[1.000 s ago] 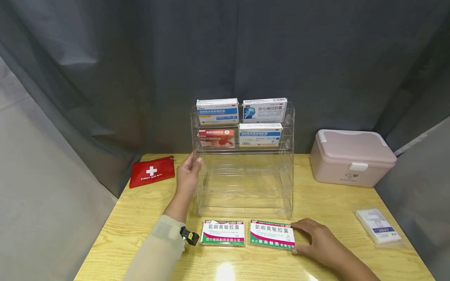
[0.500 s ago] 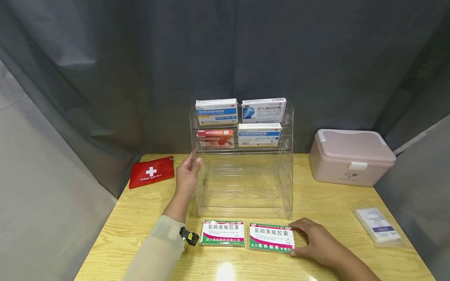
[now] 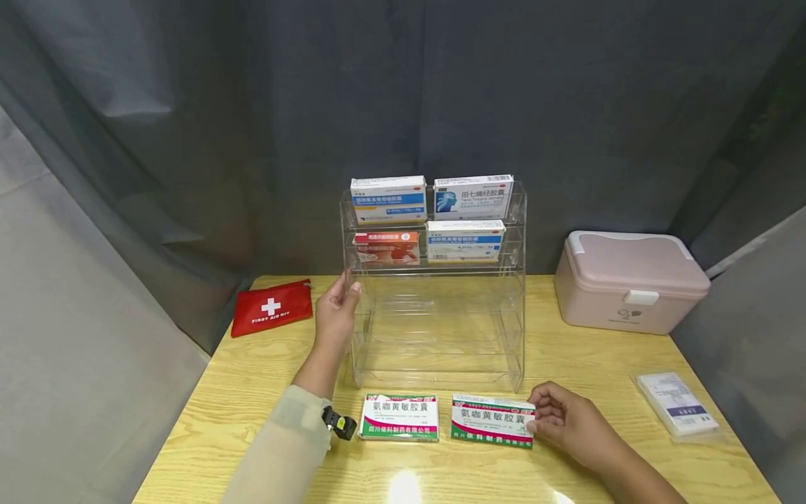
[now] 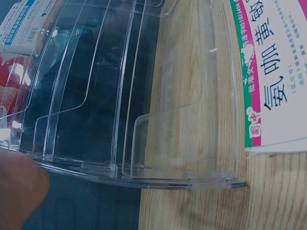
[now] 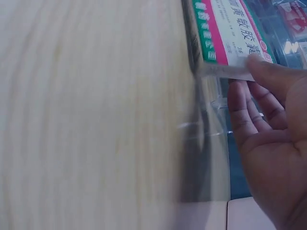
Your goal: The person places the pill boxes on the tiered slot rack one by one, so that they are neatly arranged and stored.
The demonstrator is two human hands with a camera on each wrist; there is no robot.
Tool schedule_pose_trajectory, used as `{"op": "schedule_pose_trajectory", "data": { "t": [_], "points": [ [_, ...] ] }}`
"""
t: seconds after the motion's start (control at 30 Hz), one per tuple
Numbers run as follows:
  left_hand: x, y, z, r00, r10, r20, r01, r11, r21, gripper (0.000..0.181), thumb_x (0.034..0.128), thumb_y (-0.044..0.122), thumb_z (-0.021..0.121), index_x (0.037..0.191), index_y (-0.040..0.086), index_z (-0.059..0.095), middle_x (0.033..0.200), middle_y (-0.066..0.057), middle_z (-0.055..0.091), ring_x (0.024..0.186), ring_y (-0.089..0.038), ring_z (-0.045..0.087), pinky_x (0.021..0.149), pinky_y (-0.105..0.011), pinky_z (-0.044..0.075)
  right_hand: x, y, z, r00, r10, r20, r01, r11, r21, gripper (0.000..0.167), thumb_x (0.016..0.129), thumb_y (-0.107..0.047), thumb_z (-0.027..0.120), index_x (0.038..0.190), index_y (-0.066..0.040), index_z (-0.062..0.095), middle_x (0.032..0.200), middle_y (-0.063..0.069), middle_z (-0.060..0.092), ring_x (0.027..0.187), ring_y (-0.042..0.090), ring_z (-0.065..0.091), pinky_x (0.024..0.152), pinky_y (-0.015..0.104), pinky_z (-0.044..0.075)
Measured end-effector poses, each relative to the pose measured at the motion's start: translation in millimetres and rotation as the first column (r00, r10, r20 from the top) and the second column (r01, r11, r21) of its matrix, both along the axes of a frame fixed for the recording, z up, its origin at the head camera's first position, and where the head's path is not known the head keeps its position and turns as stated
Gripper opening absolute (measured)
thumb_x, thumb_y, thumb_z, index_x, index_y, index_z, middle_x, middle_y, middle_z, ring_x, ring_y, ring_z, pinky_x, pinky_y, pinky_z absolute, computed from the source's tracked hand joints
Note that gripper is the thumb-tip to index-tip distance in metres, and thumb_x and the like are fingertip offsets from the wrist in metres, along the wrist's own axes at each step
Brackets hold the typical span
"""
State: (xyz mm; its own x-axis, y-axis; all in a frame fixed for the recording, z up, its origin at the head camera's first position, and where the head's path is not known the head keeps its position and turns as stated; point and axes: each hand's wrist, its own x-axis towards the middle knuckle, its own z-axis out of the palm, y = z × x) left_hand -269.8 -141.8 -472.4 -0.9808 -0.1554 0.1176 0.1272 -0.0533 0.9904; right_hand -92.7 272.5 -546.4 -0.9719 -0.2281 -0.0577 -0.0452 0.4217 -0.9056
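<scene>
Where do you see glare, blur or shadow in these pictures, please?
Head view: a white glare patch on the table, bottom centre; left wrist view: the left hand out of focus, glints on the clear rack; right wrist view: the table's grain blurred and a dark shadow near the medicine box in the right hand.

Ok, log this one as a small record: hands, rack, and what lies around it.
Left hand: grips the left side of the clear tiered rack
Right hand: pinches the right end of a 氨咖黄敏胶囊 box
Matching box: on the wooden table, left of the pinched one
Top tier: upper white-blue box, 田七痛经胶囊 box
Second tier: red medicine box, lower white-blue box
Left of rack: red first aid pouch
Right of rack: pink storage box, wrapped packet
</scene>
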Motion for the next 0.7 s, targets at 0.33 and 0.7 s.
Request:
{"op": "schedule_pose_trajectory", "data": {
  "t": [0.33, 0.7],
  "points": [
    [1.7, -0.4, 1.3, 1.0, 0.005, 0.016, -0.005, 1.0, 0.008, 0.049, 0.1097, 0.016, 0.068, 0.158, 0.013, 0.059, 0.165, -0.004, 0.056, 0.157, -0.026, 0.048, 0.13, -0.048, 0.041, -11.7, -16, 32.9, 0.991, -0.029, -0.13, 0.021, 0.998, -0.063, 0.028, 0.101, -0.013, 0.079, 0.125, -0.005, 0.068, 0.117, 0.013, 0.074, 0.107, 0.011, 0.075, 0.09, 0.023, 0.065],
    [1.0, 0.1, 1.3, 1.0, 0.002, 0.011, -0.002, 1.0, 0.005, 0.049, 0.1098, 0.018, 0.068, 0.158, 0.015, 0.059, 0.164, -0.002, 0.056, 0.157, -0.026, 0.048, 0.13, -0.046, 0.041, -36.4, -68, 88.5, 0.887, -0.317, -0.335, 0.268, 0.946, -0.185, 0.026, 0.103, -0.006, 0.076, 0.128, 0.0, 0.07, 0.114, 0.012, 0.077, 0.1, -0.002, 0.072, 0.085, 0.015, 0.062]
  ]
}}
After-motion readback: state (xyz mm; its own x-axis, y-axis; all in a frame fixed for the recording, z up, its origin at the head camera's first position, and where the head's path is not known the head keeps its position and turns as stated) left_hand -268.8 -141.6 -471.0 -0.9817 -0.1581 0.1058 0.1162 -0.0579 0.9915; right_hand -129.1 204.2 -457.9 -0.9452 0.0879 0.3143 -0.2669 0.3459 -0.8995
